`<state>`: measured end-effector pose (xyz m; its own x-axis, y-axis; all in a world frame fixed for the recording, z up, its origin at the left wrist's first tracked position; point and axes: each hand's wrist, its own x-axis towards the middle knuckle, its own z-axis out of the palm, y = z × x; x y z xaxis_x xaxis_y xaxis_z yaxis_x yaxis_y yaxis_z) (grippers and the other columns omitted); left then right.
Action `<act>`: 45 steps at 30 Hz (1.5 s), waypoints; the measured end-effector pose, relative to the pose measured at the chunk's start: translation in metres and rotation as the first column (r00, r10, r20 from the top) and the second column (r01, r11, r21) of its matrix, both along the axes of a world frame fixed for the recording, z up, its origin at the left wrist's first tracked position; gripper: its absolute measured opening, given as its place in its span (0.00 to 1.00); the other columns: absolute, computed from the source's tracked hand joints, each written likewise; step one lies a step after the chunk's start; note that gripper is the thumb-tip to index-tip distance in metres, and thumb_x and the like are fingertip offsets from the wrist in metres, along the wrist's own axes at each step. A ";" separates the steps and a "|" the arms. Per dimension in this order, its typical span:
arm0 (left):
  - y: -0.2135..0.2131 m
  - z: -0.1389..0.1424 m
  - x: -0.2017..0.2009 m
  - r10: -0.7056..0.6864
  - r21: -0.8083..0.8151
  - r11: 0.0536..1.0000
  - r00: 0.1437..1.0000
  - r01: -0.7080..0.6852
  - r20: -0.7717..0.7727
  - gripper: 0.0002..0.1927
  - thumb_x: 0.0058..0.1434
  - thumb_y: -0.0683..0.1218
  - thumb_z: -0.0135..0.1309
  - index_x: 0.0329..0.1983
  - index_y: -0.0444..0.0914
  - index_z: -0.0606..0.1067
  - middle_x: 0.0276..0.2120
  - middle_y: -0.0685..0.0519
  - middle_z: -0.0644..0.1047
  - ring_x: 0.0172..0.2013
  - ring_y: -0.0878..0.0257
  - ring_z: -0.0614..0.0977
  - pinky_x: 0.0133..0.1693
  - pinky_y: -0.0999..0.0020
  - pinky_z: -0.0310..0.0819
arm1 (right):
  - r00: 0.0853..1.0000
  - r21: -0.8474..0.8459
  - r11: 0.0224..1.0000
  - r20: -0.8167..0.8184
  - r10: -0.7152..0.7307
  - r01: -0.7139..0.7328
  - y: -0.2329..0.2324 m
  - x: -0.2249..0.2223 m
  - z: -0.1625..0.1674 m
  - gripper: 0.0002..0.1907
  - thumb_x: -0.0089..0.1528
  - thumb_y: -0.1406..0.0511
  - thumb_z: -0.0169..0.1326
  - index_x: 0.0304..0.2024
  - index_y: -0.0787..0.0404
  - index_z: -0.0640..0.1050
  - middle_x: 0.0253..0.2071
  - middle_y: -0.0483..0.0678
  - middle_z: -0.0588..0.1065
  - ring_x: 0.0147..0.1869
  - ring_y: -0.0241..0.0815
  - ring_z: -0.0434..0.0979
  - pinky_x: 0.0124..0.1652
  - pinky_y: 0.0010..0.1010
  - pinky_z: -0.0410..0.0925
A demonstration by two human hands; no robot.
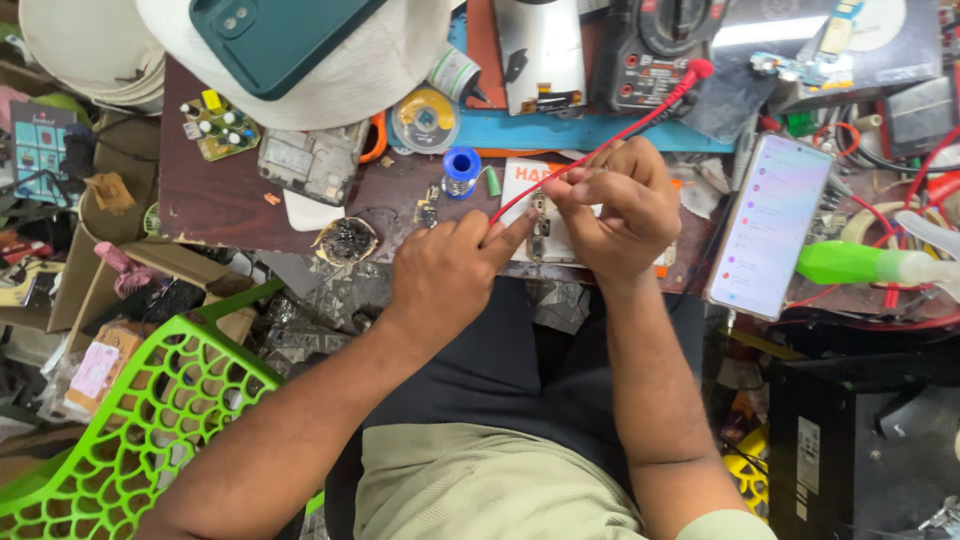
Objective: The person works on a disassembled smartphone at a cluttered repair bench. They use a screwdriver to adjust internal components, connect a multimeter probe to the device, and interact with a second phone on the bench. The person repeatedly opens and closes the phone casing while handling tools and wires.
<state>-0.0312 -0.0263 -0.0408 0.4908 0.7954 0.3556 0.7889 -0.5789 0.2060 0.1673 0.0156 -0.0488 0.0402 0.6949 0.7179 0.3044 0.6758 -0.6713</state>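
The left hand lies at the front edge of the brown bench. Its fingers are curled and held together, and the forefinger stretches to the right and presses on a small board. This board lies on a white card between the two hands. The right hand is just beside it, over the same board. Its thumb and forefinger pinch a red probe, and the other fingers are bent close together. I cannot see the tip of the probe, because the fingers hide it. From the probe a red lead runs up and to the right to a dark meter at the back of the bench.

Near the left hand there is a blue spool, and behind it a round reel of solder wick. A green circuit board and a grey phone frame lie more to the left. A teal phone rests on a white round thing at the top. To the right of the right hand a phone with a lit screen stands tilted, and beside it is a green bottle. A green chair is at the lower left.
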 end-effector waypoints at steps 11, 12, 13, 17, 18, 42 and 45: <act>0.000 0.001 -0.001 0.039 0.026 0.999 0.998 -0.041 0.052 0.24 0.63 0.43 0.56 0.60 0.59 0.79 0.25 0.56 0.67 0.23 0.59 0.76 0.26 0.60 0.72 | 0.960 0.001 0.970 0.140 0.241 -0.243 0.002 -0.007 -0.001 0.15 0.68 0.78 0.55 0.53 0.61 0.68 0.43 0.54 0.77 0.45 0.50 0.80 0.43 0.34 0.73; 0.000 0.001 -0.002 0.043 0.024 0.999 0.997 -0.044 0.059 0.22 0.63 0.44 0.56 0.59 0.58 0.79 0.25 0.56 0.66 0.24 0.58 0.76 0.27 0.59 0.72 | 0.968 -0.008 0.977 0.127 0.215 -0.215 0.002 -0.008 -0.002 0.16 0.67 0.79 0.56 0.53 0.60 0.68 0.43 0.53 0.78 0.45 0.49 0.81 0.43 0.33 0.73; -0.001 0.001 -0.002 0.043 0.029 0.999 0.997 -0.045 0.063 0.22 0.63 0.44 0.57 0.59 0.58 0.79 0.25 0.56 0.66 0.23 0.59 0.76 0.27 0.60 0.72 | 0.976 -0.019 0.983 0.116 0.186 -0.185 0.001 -0.008 -0.002 0.17 0.67 0.80 0.56 0.52 0.60 0.68 0.42 0.51 0.78 0.45 0.47 0.82 0.42 0.33 0.73; 0.000 0.000 -0.002 0.037 0.045 0.998 0.994 -0.042 0.103 0.22 0.61 0.45 0.58 0.58 0.57 0.81 0.24 0.55 0.66 0.23 0.58 0.76 0.27 0.59 0.71 | 0.968 -0.002 0.984 0.177 0.176 -0.178 0.000 -0.010 0.000 0.19 0.61 0.80 0.55 0.51 0.58 0.71 0.39 0.52 0.77 0.41 0.49 0.80 0.41 0.37 0.73; 0.000 -0.001 -0.003 0.032 0.048 0.998 0.993 -0.038 0.117 0.21 0.60 0.45 0.59 0.57 0.56 0.81 0.24 0.55 0.66 0.23 0.57 0.76 0.27 0.59 0.71 | 0.964 0.020 0.987 0.216 0.154 -0.162 -0.002 -0.011 0.002 0.19 0.61 0.79 0.55 0.52 0.58 0.71 0.39 0.51 0.77 0.39 0.50 0.78 0.40 0.39 0.71; 0.003 0.001 -0.010 0.030 0.056 0.998 0.999 -0.032 0.027 0.22 0.57 0.43 0.61 0.54 0.56 0.82 0.24 0.55 0.67 0.23 0.58 0.75 0.26 0.60 0.70 | 0.962 0.012 0.999 0.271 0.027 -0.032 0.001 -0.025 0.011 0.20 0.60 0.77 0.59 0.50 0.56 0.69 0.39 0.46 0.78 0.38 0.50 0.78 0.37 0.40 0.69; 0.003 0.000 -0.010 0.047 0.044 0.998 0.999 -0.048 0.019 0.21 0.57 0.44 0.61 0.53 0.56 0.82 0.24 0.55 0.66 0.24 0.58 0.75 0.26 0.60 0.69 | 0.962 -0.003 1.000 0.272 -0.020 0.021 0.002 -0.025 0.010 0.20 0.60 0.75 0.62 0.49 0.57 0.70 0.38 0.46 0.78 0.37 0.49 0.78 0.36 0.38 0.69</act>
